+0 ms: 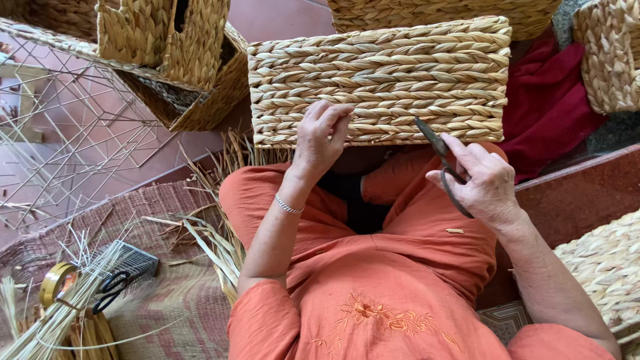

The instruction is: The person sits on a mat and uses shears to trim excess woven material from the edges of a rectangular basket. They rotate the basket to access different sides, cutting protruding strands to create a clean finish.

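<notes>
A rectangular woven straw basket (380, 73) lies bottom-up across my lap. My left hand (320, 140) rests on its near edge, fingers curled over the weave. My right hand (483, 183) grips dark metal scissors (437, 150), whose blades point up toward the basket's lower right side. I sit cross-legged in orange clothes (400, 267).
More woven baskets (180, 60) stand at the back left, at the far right (610, 53) and lower right (600, 267). Wire frames (73, 133) lie on the left floor. Loose straw (207, 233), a second pair of scissors (110, 290), a tape roll (57, 280) and red cloth (547, 107) lie around.
</notes>
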